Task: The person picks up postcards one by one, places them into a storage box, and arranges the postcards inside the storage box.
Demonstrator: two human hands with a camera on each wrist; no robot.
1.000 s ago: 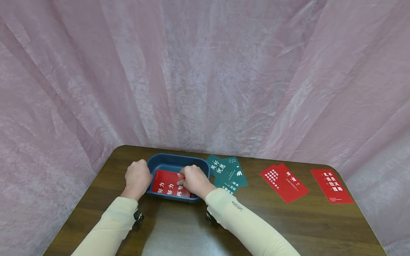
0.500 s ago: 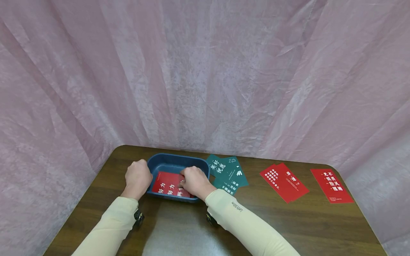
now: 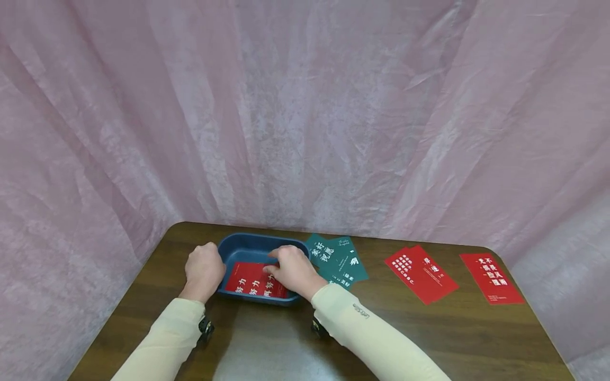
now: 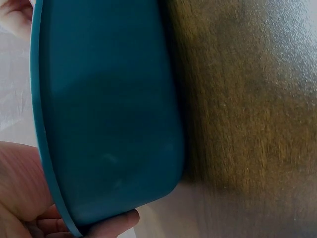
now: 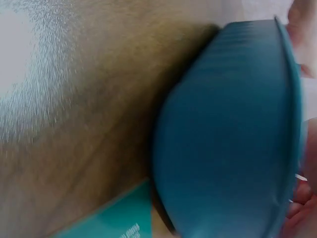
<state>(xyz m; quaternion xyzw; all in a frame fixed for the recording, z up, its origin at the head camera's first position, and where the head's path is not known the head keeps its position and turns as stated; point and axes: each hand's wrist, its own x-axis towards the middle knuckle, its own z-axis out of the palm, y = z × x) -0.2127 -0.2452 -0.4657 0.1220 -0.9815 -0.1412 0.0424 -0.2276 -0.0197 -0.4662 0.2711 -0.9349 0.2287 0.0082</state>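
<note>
A blue plastic tray (image 3: pixel 259 237) stands on the table at the left, with a red card (image 3: pixel 248 270) printed with white characters lying inside. My left hand (image 3: pixel 205 267) grips the tray's left end; in the left wrist view its fingers (image 4: pixel 116 224) curl round the rim. Over the tray's right end is my right hand (image 3: pixel 293 270), thumb and forefinger parted above the card's right side and nothing between them. In the right wrist view the tray wall (image 5: pixel 228 134) hides most of that hand.
Several overlapping green cards (image 3: pixel 340 259) lie just right of the tray. Farther right are overlapping red cards (image 3: pixel 424 275) and a separate red card (image 3: pixel 493 279). A pink curtain (image 3: pixel 305 116) hangs behind the wooden table (image 3: pixel 381 323).
My right thumb and forefinger have let go of the red card and spread, the hand shifting slightly right. The card has settled lower in the tray. My left hand keeps its hold.
</note>
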